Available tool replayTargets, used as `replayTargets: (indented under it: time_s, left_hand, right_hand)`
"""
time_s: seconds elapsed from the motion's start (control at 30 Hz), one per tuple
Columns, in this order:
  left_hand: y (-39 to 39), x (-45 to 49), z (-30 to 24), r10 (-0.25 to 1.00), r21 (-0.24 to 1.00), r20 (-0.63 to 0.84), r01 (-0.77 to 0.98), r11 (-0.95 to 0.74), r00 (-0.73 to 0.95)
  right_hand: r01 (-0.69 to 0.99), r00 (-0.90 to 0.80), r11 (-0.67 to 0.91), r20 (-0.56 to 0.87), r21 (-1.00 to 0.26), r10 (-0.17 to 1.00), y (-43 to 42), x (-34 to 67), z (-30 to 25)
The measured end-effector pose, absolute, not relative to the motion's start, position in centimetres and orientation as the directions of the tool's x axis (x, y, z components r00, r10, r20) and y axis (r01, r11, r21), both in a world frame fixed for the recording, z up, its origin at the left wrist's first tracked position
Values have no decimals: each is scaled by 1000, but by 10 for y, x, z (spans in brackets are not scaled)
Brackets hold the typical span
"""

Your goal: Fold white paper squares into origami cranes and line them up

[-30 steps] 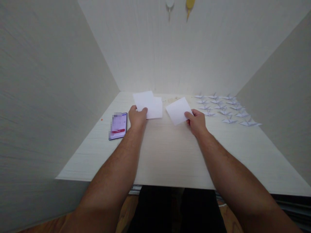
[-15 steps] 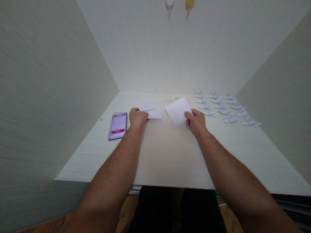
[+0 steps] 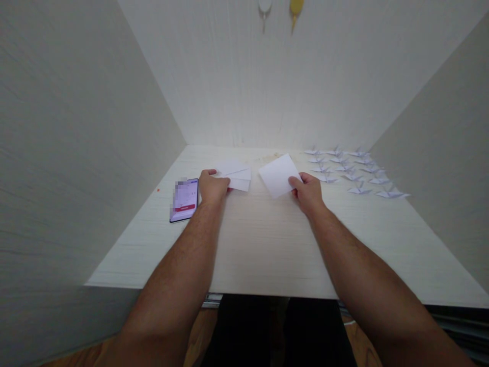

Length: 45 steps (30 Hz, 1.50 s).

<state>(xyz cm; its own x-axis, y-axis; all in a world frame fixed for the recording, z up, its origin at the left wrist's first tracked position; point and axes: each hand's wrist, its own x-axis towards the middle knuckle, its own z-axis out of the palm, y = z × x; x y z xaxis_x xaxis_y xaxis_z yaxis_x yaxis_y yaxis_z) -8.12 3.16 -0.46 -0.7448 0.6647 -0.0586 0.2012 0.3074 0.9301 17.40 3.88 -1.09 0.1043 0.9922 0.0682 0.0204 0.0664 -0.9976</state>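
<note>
My left hand (image 3: 211,187) is closed on the near edge of a small stack of white paper sheets (image 3: 236,176), which lies low over the table. My right hand (image 3: 308,192) pinches the corner of a single white square sheet (image 3: 278,175), held tilted just above the white tabletop (image 3: 267,239). The two papers are a short gap apart, side by side at the table's middle.
A phone (image 3: 185,199) with a lit screen lies left of my left hand. Several folded white paper cranes (image 3: 351,171) stand in rows at the back right. Pale walls close in the table on the left, back and right. Two hooks (image 3: 277,9) hang on the back wall.
My left hand has lowered its raised sheet down onto the stack and drawn it slightly nearer. My right hand and its sheet have barely moved.
</note>
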Motion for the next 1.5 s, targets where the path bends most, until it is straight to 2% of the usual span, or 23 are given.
replayTargets:
  time_s: [0.13, 0.3, 0.43, 0.53, 0.63, 0.73, 0.87, 0.93, 1.0, 1.07, 1.1, 1.17, 1.27, 1.4, 1.5]
  left_hand:
    - [29, -82, -1, 688, 957, -78, 139, 253, -721]
    - [23, -83, 3, 697, 918, -21, 262, 297, -716]
    - [15, -83, 10, 714, 786, 133, 512, 346, -687]
    - [10, -79, 15, 747, 686, 191, 630, 363, -637]
    - [6, -71, 16, 731, 549, 357, 764, 340, -582]
    - [3, -64, 14, 730, 480, 426, 817, 319, -535]
    - [3, -62, 12, 737, 474, 424, 822, 316, -527]
    - [4, -61, 11, 748, 490, 447, 834, 254, -490]
    - [7, -57, 10, 806, 490, 465, 865, 110, -366]
    - [11, -50, 7, 887, 451, 437, 889, -74, -148]
    - [12, -47, 5, 919, 422, 394, 895, -144, -38]
    - [14, -41, 3, 958, 405, 282, 899, -168, 52]
    - [16, -42, 0, 982, 389, 184, 915, -105, 35]
    - [17, -53, -1, 974, 307, 208, 952, 24, -92]
    - [16, -59, 0, 962, 294, 221, 952, 90, -159]
  right_hand:
    - [18, 106, 70, 72, -997, 992, 40, 174, -13]
    - [25, 101, 70, 72, -997, 992, 39, 173, -12]
    - [33, 105, 51, 54, -998, 993, 38, 173, -9]
    - [55, 93, 62, 67, -997, 993, 37, 173, -8]
    - [67, 81, 82, 87, -994, 993, 38, 173, -9]
    - [61, 87, 85, 90, -994, 992, 38, 172, -9]
    - [62, 88, 75, 80, -995, 993, 37, 171, -7]
    - [76, 89, 72, 78, -995, 993, 37, 171, -7]
    - [80, 87, 68, 75, -994, 993, 37, 172, -6]
    - [75, 86, 69, 75, -995, 993, 37, 172, -7]
    - [72, 87, 71, 77, -995, 993, 37, 172, -7]
    - [68, 89, 74, 80, -995, 993, 38, 172, -8]
    - [63, 86, 74, 79, -995, 993, 38, 172, -8]
    - [50, 83, 75, 79, -996, 993, 37, 172, -8]
    - [67, 89, 70, 76, -995, 993, 37, 172, -8]
